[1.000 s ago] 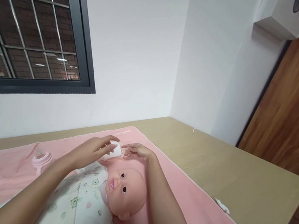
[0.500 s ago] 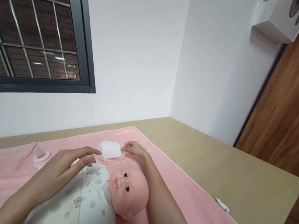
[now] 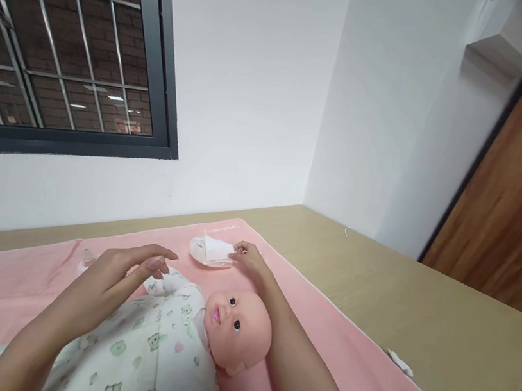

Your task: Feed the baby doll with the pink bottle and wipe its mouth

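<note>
A baby doll in a white bear-print outfit lies on its back on a pink mat, its head to the right. Beyond its head sits a small pale, clear-edged dish or wrapper, with a folded white tissue or wipe over it. My right hand pinches the right edge of that white sheet between thumb and fingers, the forearm passing beside the doll's head. Over the doll's chest and arm hovers my left hand, fingers stretched out and holding nothing. Behind it a baby bottle is mostly hidden.
The mat covers part of a tan tabletop that runs back to a white wall. A crumpled white scrap lies at the mat's right edge. A barred window is at the upper left.
My left hand has come away from the white sheet, which now lies to the right of its fingertips. More of the dish's left side shows. The whole view has shifted slightly.
</note>
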{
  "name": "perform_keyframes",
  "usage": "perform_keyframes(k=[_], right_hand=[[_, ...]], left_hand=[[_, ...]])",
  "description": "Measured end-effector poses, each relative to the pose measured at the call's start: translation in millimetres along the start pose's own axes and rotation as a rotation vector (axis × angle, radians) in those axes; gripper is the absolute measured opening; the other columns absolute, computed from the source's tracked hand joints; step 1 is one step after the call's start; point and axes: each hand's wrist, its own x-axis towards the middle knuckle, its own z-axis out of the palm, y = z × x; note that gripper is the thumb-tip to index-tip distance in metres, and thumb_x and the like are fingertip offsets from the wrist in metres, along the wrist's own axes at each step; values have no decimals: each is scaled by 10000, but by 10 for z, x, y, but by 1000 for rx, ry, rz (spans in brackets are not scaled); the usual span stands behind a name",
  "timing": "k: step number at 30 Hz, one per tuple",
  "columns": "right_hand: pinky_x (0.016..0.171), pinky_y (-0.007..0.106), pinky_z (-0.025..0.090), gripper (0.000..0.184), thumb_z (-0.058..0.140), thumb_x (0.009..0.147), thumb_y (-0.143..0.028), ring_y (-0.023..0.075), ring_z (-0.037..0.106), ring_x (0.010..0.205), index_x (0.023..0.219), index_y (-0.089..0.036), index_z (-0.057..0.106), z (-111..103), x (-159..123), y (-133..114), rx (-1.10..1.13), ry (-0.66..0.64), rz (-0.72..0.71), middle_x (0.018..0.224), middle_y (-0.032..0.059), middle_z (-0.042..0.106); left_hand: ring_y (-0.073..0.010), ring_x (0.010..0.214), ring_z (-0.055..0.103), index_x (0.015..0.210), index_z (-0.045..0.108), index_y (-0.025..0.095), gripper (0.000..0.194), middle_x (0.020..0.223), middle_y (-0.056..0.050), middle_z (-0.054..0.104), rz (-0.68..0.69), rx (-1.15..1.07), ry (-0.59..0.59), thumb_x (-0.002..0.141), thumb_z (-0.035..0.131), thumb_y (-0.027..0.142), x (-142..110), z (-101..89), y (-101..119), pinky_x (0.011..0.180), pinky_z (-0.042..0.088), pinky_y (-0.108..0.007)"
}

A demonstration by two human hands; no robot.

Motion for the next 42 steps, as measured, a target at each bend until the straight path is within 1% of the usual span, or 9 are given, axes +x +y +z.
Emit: perform_keyframes(k=[4,9,15,22,28,33,36,39,42], right_hand=[[604,236,324,333,697,547,-395,96,435,607,744,-160,568,8,1,9,-73,42,-15,649,-45,491],[624,252,368,363,710,533,-424,115,482,635,747,-165,572,6,-38,-115,-17,-14,-7,713,-12,559],[549,239,349,428,758,579,-463,67,439,525,807,-154,570,-172,-152,-647,101,-109,-68,706,-21,569],[518,206,364,368,756,687,-420,58,462,560,902,-142,645,-180,-528,-1612,54,-500,-215,763,2,601],[566,206,436,264,674,805,-379,75,515,630,926,-145,682,29,-917,-2121,-60,-879,-333,814,18,618],[573,199,426,194,655,831,-335,63,490,615,894,-154,682,54,-1052,-2241,-80,-911,-366,787,1,606],[573,200,432,218,652,835,-352,69,498,624,908,-147,672,25,-1041,-2228,-72,-890,-345,785,6,604],[577,203,442,262,660,827,-377,78,506,652,956,-149,666,13,-990,-2182,-94,-896,-336,839,21,618],[596,207,450,290,679,810,-359,78,511,664,1022,-162,657,25,-947,-2138,-122,-910,-322,853,18,615]], left_hand=[[-227,966,648,1066,688,334,473,981,4,731,10,-8,0,906,361,636,4,-19,-34,749,469,-232],[-217,990,639,1080,677,337,486,999,13,726,-21,6,-24,902,356,656,11,-26,-46,746,463,-226],[-240,1058,619,1027,697,306,478,1113,5,698,-16,31,17,872,420,663,42,-33,-13,817,496,-259],[-263,1137,589,1156,618,295,473,1304,-39,587,-28,-51,38,852,496,636,84,61,-5,856,538,-314],[-276,1319,427,1332,476,350,581,1459,-32,437,89,-136,-17,809,630,551,94,143,-15,1098,372,-438],[-225,1089,585,1054,645,288,333,1119,-10,658,85,-225,-180,773,707,455,91,60,-5,947,477,-320],[-187,873,629,839,690,245,204,891,5,678,25,-283,-214,761,714,432,71,22,43,782,509,-258],[-172,776,616,717,703,233,215,804,-6,643,44,-314,-170,756,706,444,49,21,80,701,509,-246],[-208,926,615,707,714,248,241,966,-34,640,86,-281,-50,752,697,484,32,44,93,743,533,-265]])
